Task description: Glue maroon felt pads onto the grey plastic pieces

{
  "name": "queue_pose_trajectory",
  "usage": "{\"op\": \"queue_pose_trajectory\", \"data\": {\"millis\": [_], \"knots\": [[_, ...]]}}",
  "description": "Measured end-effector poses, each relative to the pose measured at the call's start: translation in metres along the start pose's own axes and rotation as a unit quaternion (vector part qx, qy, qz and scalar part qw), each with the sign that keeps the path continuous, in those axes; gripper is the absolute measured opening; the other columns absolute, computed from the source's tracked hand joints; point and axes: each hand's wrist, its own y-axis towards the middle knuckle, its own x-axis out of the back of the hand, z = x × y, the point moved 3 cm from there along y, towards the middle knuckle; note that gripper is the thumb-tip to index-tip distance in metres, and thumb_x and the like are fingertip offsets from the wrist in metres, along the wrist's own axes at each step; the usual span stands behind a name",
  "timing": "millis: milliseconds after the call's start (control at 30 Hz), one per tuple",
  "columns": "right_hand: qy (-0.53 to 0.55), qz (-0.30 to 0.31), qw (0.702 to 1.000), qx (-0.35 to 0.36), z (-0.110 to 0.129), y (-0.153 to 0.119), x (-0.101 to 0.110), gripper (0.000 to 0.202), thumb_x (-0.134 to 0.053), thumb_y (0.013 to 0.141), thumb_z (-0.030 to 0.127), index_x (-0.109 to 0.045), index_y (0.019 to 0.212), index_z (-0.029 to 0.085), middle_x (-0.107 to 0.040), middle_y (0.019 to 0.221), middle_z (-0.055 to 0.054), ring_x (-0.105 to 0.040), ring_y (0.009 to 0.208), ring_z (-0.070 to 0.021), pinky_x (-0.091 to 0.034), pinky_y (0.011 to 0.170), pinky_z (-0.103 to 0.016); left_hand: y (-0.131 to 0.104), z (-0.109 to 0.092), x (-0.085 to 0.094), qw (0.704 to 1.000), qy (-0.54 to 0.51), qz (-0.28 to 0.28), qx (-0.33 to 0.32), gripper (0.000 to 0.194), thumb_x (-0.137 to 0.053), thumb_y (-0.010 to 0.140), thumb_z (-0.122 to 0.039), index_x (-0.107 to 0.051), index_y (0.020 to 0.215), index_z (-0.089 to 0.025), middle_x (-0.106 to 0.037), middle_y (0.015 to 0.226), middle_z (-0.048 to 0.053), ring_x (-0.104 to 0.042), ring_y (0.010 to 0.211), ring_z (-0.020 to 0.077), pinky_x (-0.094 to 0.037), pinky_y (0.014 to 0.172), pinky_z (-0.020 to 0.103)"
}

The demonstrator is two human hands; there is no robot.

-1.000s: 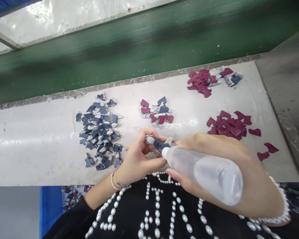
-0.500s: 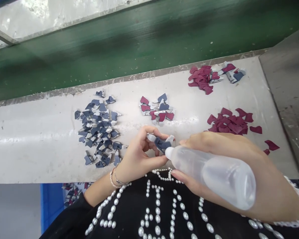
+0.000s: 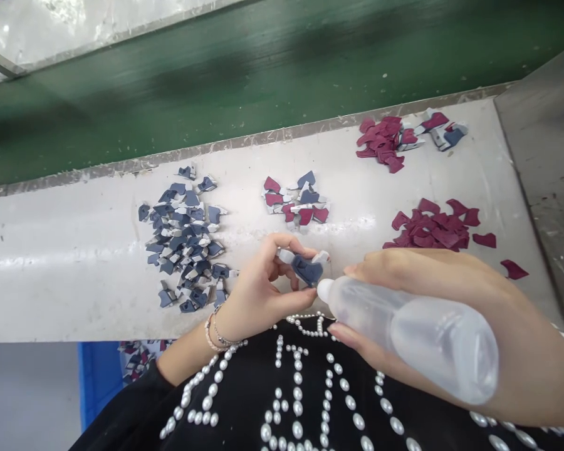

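My left hand point(image 3: 258, 288) grips a small blue and grey part point(image 3: 307, 269) between thumb and fingers, over the front of the white table. My right hand point(image 3: 432, 269) is wrapped round a translucent squeeze bottle point(image 3: 413, 332) containing clear liquid. The bottle's white tip points left and lies close to the lower right edge of the part; whether they touch I cannot tell. Beyond my hands sits a small group of red, blue and grey parts point(image 3: 305, 196). Left of my left hand is a large heap of blue and grey parts point(image 3: 183, 241).
Dark red pieces point(image 3: 435, 228) lie beyond my right hand, with another red pile point(image 3: 380, 141) farther back beside a few assembled parts point(image 3: 446, 134). A green strip point(image 3: 244, 69) runs behind the table point(image 3: 66, 263). A blue bin point(image 3: 98, 376) with parts stands below, at left.
My right hand and the bottle have shifted slightly right, and the tip has moved off the blue face of the part. The part is turned a little in my left hand.
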Motion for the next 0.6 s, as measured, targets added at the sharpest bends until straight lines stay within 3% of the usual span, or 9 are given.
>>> {"op": "queue_pose_trajectory", "data": {"millis": [133,367,500,600], "knots": [[0.017,-0.015,1.000,-0.007,0.0002,-0.0004,-0.0030,0.022,-0.072,0.088,0.033,-0.052,0.091,0.026,-0.060,0.070,0.010,-0.056,0.053,-0.0064,-0.044,0.052,-0.022,0.0008,-0.0020,-0.0011,0.999,0.029,0.011,-0.026,0.045,-0.079,0.076,-0.009,-0.053,0.110,-0.024,-0.066,0.113,0.003,-0.059,0.068,0.0077,-0.053,0.063,0.019],[0.007,0.006,1.000,-0.007,-0.0043,-0.0044,-0.0001,0.020,-0.069,0.090,0.038,-0.052,0.092,0.028,-0.061,0.066,0.011,-0.056,0.049,-0.0073,-0.043,0.047,-0.024,-0.0022,-0.0003,0.0015,1.000,-0.001,-0.017,0.019,0.046,-0.082,0.075,-0.012,-0.053,0.109,-0.024,-0.066,0.115,0.005,-0.065,0.081,0.0125,-0.056,0.068,0.021],[0.009,-0.011,1.000,-0.001,-0.0037,-0.0037,0.0003,0.027,-0.070,0.089,0.041,-0.046,0.086,0.028,-0.063,0.072,0.010,-0.059,0.053,-0.0094,-0.046,0.047,-0.023,-0.0018,-0.0003,0.0023,1.000,0.005,-0.014,0.011,0.048,-0.081,0.075,-0.009,-0.054,0.110,-0.027,-0.066,0.114,0.002,-0.066,0.082,0.0120,-0.055,0.068,0.020],[-0.009,-0.008,1.000,-0.004,-0.0031,-0.0010,-0.0011,0.023,-0.069,0.090,0.042,-0.051,0.092,0.029,-0.062,0.072,0.010,-0.058,0.052,-0.0090,-0.047,0.048,-0.024,-0.0015,-0.0003,0.0026,1.000,0.013,-0.013,0.003,0.048,-0.080,0.075,-0.008,-0.055,0.110,-0.028,-0.065,0.114,0.001,-0.066,0.086,0.0126,-0.055,0.070,0.020]]}}
